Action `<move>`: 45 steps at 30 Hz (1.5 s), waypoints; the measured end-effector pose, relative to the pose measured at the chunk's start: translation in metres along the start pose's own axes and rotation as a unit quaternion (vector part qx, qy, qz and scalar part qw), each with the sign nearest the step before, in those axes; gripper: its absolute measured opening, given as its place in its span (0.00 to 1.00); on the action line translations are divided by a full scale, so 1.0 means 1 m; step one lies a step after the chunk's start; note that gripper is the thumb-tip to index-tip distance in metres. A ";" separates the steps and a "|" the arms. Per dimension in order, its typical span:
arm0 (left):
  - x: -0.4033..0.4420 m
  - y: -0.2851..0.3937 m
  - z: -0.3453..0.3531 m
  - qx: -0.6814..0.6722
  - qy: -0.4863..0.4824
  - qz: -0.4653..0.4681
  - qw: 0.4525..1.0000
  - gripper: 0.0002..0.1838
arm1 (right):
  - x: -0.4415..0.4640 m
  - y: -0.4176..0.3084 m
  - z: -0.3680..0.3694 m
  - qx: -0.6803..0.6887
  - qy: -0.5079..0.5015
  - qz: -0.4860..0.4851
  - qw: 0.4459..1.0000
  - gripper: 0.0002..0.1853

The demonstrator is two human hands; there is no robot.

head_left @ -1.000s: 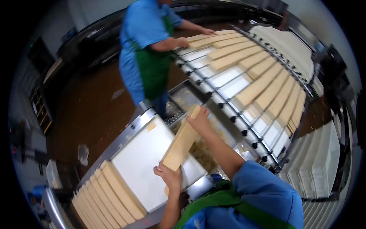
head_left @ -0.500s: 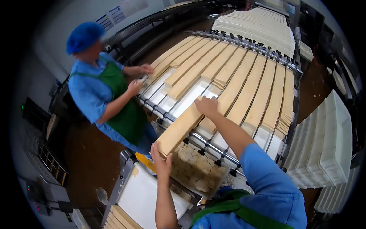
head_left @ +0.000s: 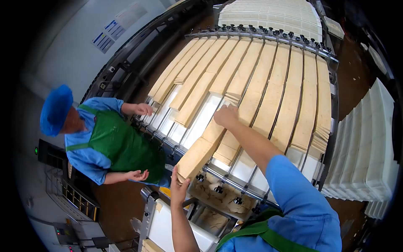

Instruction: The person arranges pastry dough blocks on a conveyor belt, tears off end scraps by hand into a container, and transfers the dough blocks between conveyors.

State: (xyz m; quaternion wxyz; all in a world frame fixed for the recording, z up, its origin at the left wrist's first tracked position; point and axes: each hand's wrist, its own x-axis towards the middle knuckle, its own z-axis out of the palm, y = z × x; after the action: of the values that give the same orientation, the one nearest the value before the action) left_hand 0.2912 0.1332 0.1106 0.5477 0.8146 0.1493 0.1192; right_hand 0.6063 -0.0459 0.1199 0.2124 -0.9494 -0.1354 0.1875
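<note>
A long row of stacked pale beige sheets [head_left: 196, 157], dough-like in look, lies aslant between my two hands. My left hand [head_left: 179, 190] grips its near end, which juts past the conveyor's front rail, with fingers and thumb around the end. At the far end my right hand [head_left: 226, 116] is bent over the sheets; its fingertips are partly hidden. Beneath and around it is the white conveyor [head_left: 201, 119], split into lanes by thin metal rods. Similar long stacks [head_left: 280, 103] fill the lanes to the right.
Across the conveyor's left corner stands a co-worker [head_left: 111, 134] in a green apron, both hands off the stacks. A metal rail [head_left: 241, 185] with black knobs runs along the front. Below it is a bin of broken pieces [head_left: 218, 194]. White stacked trays [head_left: 361, 147] stand at right.
My left hand and the row's near end have come closer to the front rail as the view shifted. The co-worker has drawn both hands back from the stacks, one lowered with its palm up.
</note>
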 end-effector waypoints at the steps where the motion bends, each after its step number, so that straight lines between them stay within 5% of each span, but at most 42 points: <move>1: 0.005 0.000 0.003 -0.002 -0.010 0.007 1.000 0.39 | 0.006 0.002 0.003 0.044 0.037 0.045 0.997 0.26; 5: 0.028 -0.003 0.021 0.012 -0.028 0.006 1.000 0.39 | -0.002 0.004 -0.006 0.028 0.043 0.040 0.998 0.30; 7: 0.038 -0.009 0.035 0.010 -0.025 0.019 0.999 0.38 | 0.013 0.006 0.025 -0.083 0.226 0.048 0.969 0.27; 10: 0.050 -0.010 0.057 -0.024 -0.012 0.009 1.000 0.37 | 0.011 0.008 0.047 -0.083 0.339 0.020 0.937 0.25; 11: 0.053 -0.009 0.060 -0.038 -0.006 0.002 0.999 0.38 | 0.001 0.004 0.042 -0.083 0.341 0.022 0.936 0.25; 13: 0.052 -0.010 0.060 -0.048 -0.005 0.003 0.999 0.37 | -0.032 -0.011 0.021 -0.038 0.158 -0.037 0.986 0.28; 17: 0.040 -0.002 0.060 -0.058 0.015 0.007 0.998 0.37 | -0.079 -0.050 0.058 0.091 0.073 -0.288 0.951 0.27; 19: 0.032 -0.009 0.061 -0.084 0.037 0.006 0.996 0.36 | -0.108 -0.064 0.083 0.059 0.114 -0.444 0.887 0.20; 21: 0.021 -0.012 0.067 -0.147 0.175 0.003 0.973 0.33 | -0.124 -0.067 0.097 0.029 0.137 -0.464 0.875 0.15; 22: 0.008 0.001 0.069 -0.046 0.211 -0.021 0.976 0.31 | -0.126 -0.063 0.098 -0.002 0.160 -0.480 0.863 0.11; 23: -0.002 -0.015 0.068 -0.028 0.232 -0.013 0.972 0.30 | -0.132 -0.066 0.099 -0.071 0.138 -0.397 0.905 0.15; 25: -0.028 -0.011 0.071 0.003 0.238 -0.021 0.971 0.31 | -0.126 -0.069 0.121 0.006 0.198 -0.374 0.906 0.11; 27: -0.055 -0.015 0.075 -0.054 0.236 -0.040 0.969 0.31 | -0.137 -0.069 0.107 -0.069 0.164 -0.398 0.900 0.12; 29: -0.084 -0.039 0.075 0.007 0.215 -0.028 0.976 0.31 | -0.140 -0.068 0.106 -0.070 0.177 -0.400 0.897 0.11; 31: -0.113 -0.045 0.079 0.219 0.192 0.004 0.957 0.32 | -0.139 -0.068 0.116 -0.061 0.203 -0.396 0.893 0.10; 36: -0.168 -0.038 0.085 0.168 0.148 -0.095 0.970 0.27 | -0.128 -0.061 0.118 -0.129 0.218 -0.352 0.901 0.10; 39: -0.206 -0.046 0.082 0.105 0.128 -0.104 0.981 0.25 | -0.131 -0.075 0.122 -0.123 0.174 -0.248 0.945 0.10; 40: -0.221 -0.047 0.083 0.177 0.160 -0.056 0.970 0.21 | -0.131 -0.078 0.124 -0.149 0.180 -0.243 0.942 0.11; 43: -0.262 -0.083 0.070 0.126 0.180 0.058 0.974 0.13 | -0.129 -0.074 0.132 -0.095 0.215 -0.324 0.916 0.10; 44: -0.262 0.010 0.062 0.171 0.103 -0.050 0.978 0.14 | -0.132 -0.069 0.140 -0.015 0.252 -0.375 0.892 0.09; 45: -0.273 0.000 0.060 0.168 0.111 -0.056 0.978 0.14 | -0.142 -0.066 0.143 -0.017 0.247 -0.382 0.890 0.09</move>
State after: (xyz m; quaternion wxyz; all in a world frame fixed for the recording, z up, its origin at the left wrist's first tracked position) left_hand 0.0599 -0.0204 0.0803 0.3887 0.8671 0.2722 0.1517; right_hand 0.4086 0.0139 0.0726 0.2782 -0.8433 -0.4344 -0.1508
